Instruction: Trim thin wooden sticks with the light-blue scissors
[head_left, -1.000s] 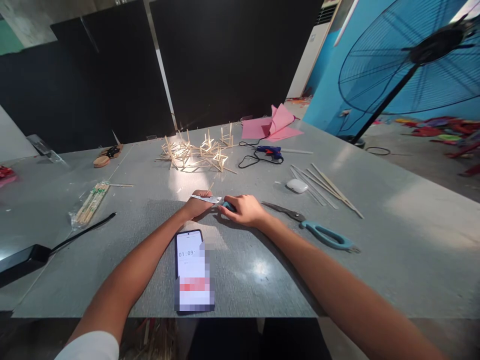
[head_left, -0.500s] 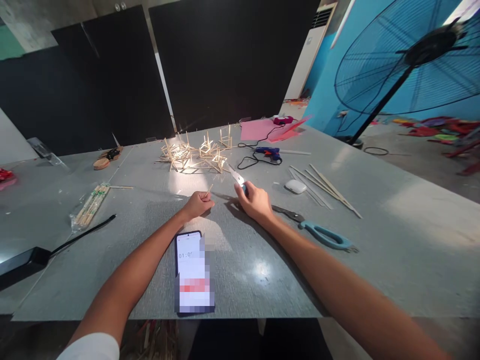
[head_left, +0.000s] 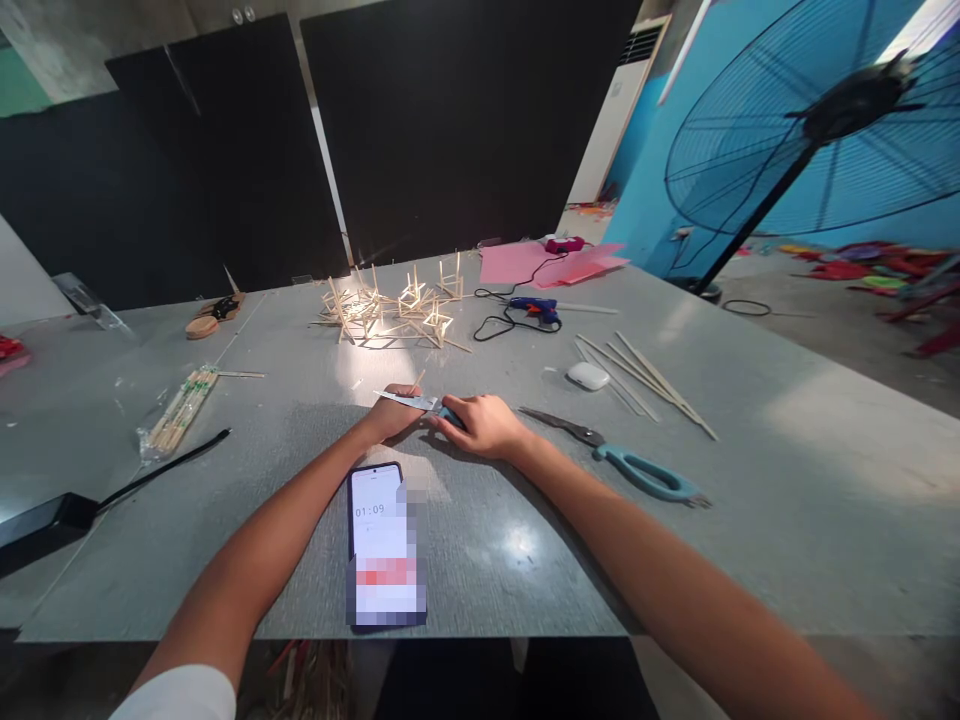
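My right hand [head_left: 487,425] is closed around the blue handle of a knife [head_left: 409,400], its pale blade pointing left across my left hand. Between the fingers of my left hand [head_left: 394,415] is a short thin wooden stick [head_left: 420,378], tip upward. I cannot tell whether the blade touches the stick. Just beyond the hands stands a cluster of small frames made of wooden sticks [head_left: 364,312]. To the right of my right hand lie scissors [head_left: 637,468] with light blue handles.
Nearest me lies a phone [head_left: 381,540] reading 01:09. At left are a bag of sticks [head_left: 180,412] and a black device [head_left: 56,530]. On the right are loose sticks [head_left: 652,375], a white case [head_left: 589,376], a glue gun [head_left: 536,308], pink sheets [head_left: 517,264] and a large fan [head_left: 840,110].
My right hand has moved left and toward me, swinging the knife blade from pointing away to lying across my left hand. My left hand stays in about the same place.
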